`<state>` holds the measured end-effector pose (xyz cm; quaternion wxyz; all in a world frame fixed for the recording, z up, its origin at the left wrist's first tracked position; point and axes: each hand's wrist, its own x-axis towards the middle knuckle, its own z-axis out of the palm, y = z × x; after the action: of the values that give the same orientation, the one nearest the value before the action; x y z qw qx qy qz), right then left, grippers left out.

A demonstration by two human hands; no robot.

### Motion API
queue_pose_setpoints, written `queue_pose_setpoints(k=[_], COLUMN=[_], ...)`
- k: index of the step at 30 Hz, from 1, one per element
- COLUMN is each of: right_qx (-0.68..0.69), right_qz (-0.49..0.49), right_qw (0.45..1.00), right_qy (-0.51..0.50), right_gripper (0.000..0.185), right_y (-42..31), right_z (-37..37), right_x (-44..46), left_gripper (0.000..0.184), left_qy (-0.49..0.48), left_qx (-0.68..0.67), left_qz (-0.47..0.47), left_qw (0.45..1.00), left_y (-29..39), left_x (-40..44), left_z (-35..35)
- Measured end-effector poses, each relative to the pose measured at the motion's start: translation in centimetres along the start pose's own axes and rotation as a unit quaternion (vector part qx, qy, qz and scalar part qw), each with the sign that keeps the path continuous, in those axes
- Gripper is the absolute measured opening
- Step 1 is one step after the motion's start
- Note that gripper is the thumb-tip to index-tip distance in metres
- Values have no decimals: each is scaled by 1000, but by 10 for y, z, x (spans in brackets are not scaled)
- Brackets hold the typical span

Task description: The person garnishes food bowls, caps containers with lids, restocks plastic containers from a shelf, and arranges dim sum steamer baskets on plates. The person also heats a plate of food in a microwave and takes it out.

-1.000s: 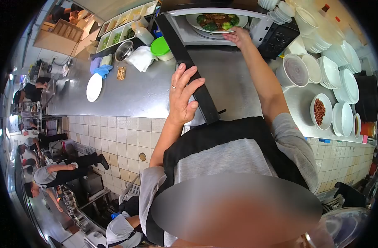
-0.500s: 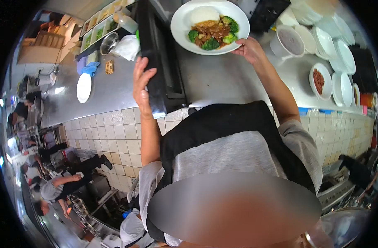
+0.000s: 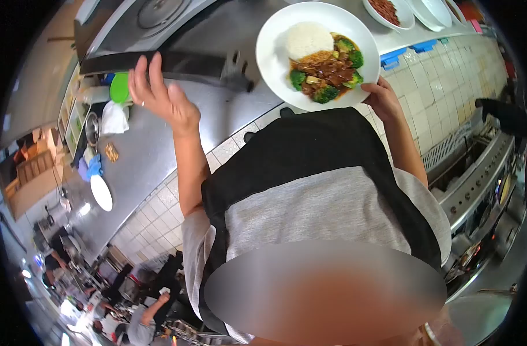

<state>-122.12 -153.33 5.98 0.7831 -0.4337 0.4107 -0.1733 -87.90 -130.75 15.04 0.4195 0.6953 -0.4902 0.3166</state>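
Note:
My right hand grips the rim of a wide white plate, thumb at the edge and fingers underneath. On the plate lie a mound of white rice, brown saucy meat and several broccoli florets. The plate is held close in front of my black apron. My left hand is open, its fingers spread at the dark door of a microwave-like oven; whether they touch it I cannot tell. Behind the door shows the oven's inside with a round turntable.
Left along the steel counter are a white oval plate, a blue cloth, a metal bowl and a white bag. A bowl of red-brown food stands upper right. A stove and co-workers are farther off.
The view has swung left, bringing the oven's inside into sight. My right hand has brought the plate closer to my body. My left hand's fingers have spread wider at the door.

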Motion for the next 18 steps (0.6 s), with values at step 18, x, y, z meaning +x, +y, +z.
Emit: queue_pose_setpoints(k=[18], right_qx=[3], right_qz=[-25], right_qw=[996], right_qy=[-81], right_gripper=[44], right_y=[-6], right_z=[17], right_x=[-52], left_gripper=[56], left_qy=[-204], left_qx=[-221], left_qz=[-258], left_qw=[918], left_y=[7], left_x=[-35], left_z=[33])
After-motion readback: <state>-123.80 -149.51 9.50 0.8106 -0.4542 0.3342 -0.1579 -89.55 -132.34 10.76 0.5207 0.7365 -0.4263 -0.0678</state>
